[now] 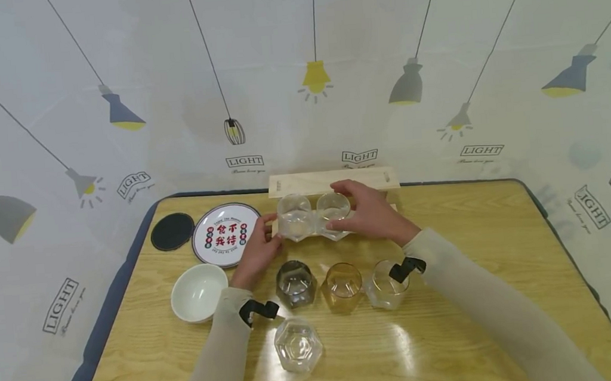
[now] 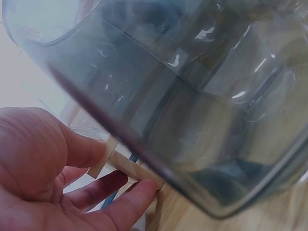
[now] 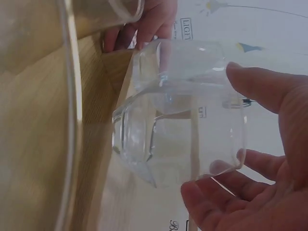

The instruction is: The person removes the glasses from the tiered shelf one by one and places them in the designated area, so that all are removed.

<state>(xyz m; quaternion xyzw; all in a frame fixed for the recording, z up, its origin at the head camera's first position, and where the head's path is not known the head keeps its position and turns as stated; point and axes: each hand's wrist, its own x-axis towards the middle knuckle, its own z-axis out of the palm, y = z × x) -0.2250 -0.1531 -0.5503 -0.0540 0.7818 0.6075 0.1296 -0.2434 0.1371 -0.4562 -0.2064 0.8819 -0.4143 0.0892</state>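
Head camera is showing a person's two hands meeting at the far edge of a light wooden table (image 1: 457,334), where two clear faceted glass tumblers are standing side by side, touching, on a pale wooden board (image 1: 332,181). Left hand (image 1: 256,251) is curling its fingers around the left clear tumbler (image 1: 294,216), and right hand (image 1: 369,212) is wrapping thumb and fingers around the right clear tumbler (image 1: 334,211). Right wrist camera is confirming that grasp, with the thumb above and fingers (image 3: 211,202) below the clear glass. Left wrist camera is being filled mostly by a smoky grey glass, with the left fingers (image 2: 120,202) lying near the board's edge. Nearer the person, a grey faceted tumbler (image 1: 295,284), an amber faceted tumbler (image 1: 342,286) and a clear tumbler (image 1: 385,284) are sitting in a row, with another clear hexagonal tumbler (image 1: 298,345) in front. Off to the left, a white ceramic bowl (image 1: 199,292), a round printed white plate (image 1: 226,235) and a black round coaster (image 1: 172,231) are lying.
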